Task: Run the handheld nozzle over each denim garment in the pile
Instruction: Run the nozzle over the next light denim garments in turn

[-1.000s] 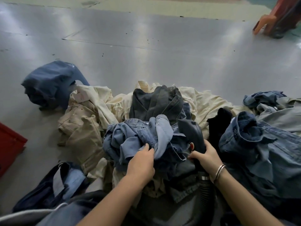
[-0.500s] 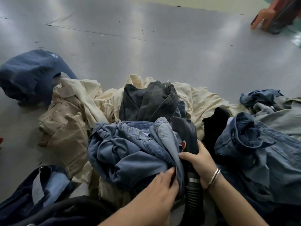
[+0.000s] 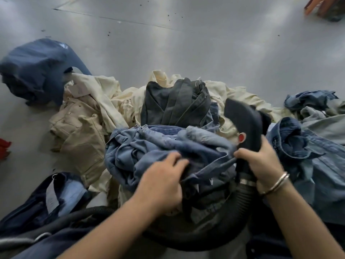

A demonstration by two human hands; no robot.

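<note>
A crumpled light-blue denim garment (image 3: pixel 149 146) lies on top of the pile in front of me. My left hand (image 3: pixel 164 176) grips its folds from the near side. My right hand (image 3: pixel 261 163) is wrapped round the handle of the black handheld nozzle (image 3: pixel 244 118), which has a red button and points up and away, its tip lifted to the right of the garment. A black ribbed hose (image 3: pixel 233 208) runs from the nozzle down toward me. A dark grey garment (image 3: pixel 177 103) sits just behind the blue one.
Cream and beige garments (image 3: pixel 80 124) spread to the left and behind. Blue denim pieces (image 3: pixel 313 146) lie at right, a navy bundle (image 3: pixel 35 70) at far left, dark denim (image 3: pixel 46 199) at lower left. Grey floor (image 3: pixel 186 43) stretches beyond; something red (image 3: pixel 4 146) sits at the left edge.
My right hand has raised the nozzle up and to the right, off the blue garment. My left hand has shifted its grip on the denim folds; the view has moved slightly.
</note>
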